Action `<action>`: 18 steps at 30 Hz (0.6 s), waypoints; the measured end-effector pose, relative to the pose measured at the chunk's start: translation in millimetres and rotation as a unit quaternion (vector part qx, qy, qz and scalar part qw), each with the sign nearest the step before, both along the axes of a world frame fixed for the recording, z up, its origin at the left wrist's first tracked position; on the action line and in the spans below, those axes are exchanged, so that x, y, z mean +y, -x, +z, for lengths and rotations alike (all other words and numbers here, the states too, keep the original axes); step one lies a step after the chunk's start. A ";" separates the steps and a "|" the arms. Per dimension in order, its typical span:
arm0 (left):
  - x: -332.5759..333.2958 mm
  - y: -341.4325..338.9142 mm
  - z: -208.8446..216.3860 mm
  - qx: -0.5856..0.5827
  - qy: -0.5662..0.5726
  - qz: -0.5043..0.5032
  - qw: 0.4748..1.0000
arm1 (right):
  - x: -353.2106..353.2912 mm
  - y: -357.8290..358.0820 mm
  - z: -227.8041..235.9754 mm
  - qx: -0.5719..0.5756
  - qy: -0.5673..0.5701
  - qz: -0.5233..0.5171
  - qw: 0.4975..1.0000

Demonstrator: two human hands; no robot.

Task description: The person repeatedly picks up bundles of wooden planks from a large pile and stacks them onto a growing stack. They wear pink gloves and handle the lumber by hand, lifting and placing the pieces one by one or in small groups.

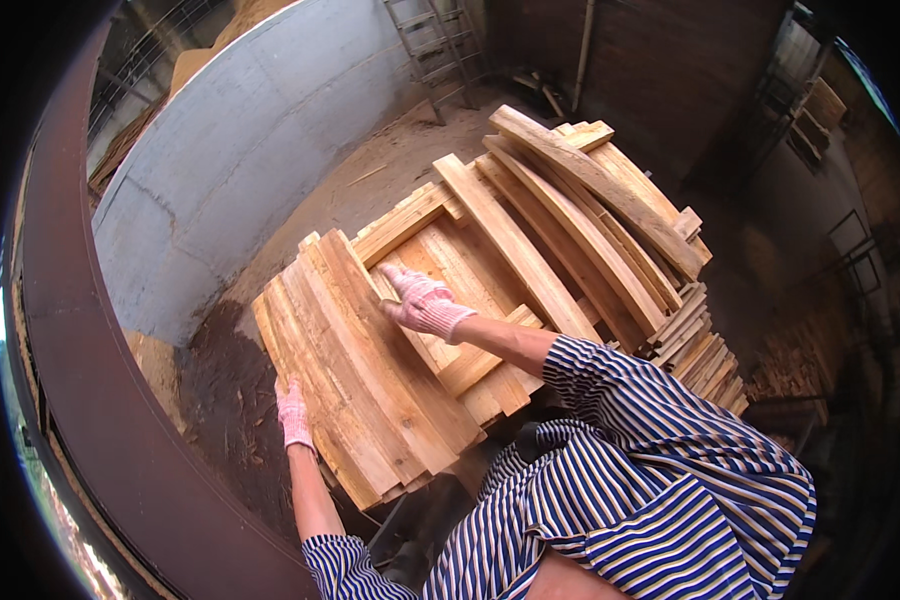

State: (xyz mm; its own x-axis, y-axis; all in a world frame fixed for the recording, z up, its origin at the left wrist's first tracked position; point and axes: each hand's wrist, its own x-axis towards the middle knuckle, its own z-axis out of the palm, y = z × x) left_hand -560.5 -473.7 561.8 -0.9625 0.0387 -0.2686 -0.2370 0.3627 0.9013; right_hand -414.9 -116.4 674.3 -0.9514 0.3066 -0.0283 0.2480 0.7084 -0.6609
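Note:
My left hand (293, 415), in a pink-and-white knit glove, rests along the outer left edge of a row of wooden planks (335, 350). Its fingers look stretched out against the edge, though their far side is partly hidden. My right hand (428, 306), gloved the same way, is at the right side of this row, beside the edge of a raised plank (395, 350). Its fingers are extended and the thumb is apart, touching or very near that edge. Under the right hand, lower boards show between two crosswise wooden strips (490, 350).
Several curved planks (580, 220) lie loosely on the stack's right part, above layered board ends (705, 350). A grey wall (260, 130) curves round the far left. A brown metal beam (70, 300) runs down the left side. A ladder (435, 45) leans at the back.

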 end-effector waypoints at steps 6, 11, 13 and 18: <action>36.4 -25.1 21.4 -0.031 0.086 -0.013 0.996 | 144.3 -83.5 -13.0 -0.193 -0.179 -0.203 0.943; -15.9 7.3 -9.9 0.004 0.047 -0.016 0.999 | 103.1 -81.2 5.5 -0.195 -0.048 -0.208 0.957; -29.5 12.5 -16.0 0.007 0.134 0.001 0.991 | 56.8 -67.2 14.9 -0.180 -0.014 -0.190 0.965; 26.6 0.4 -19.6 -0.022 -0.014 -0.035 0.999 | -11.5 -53.5 -29.9 -0.031 0.036 -0.067 0.997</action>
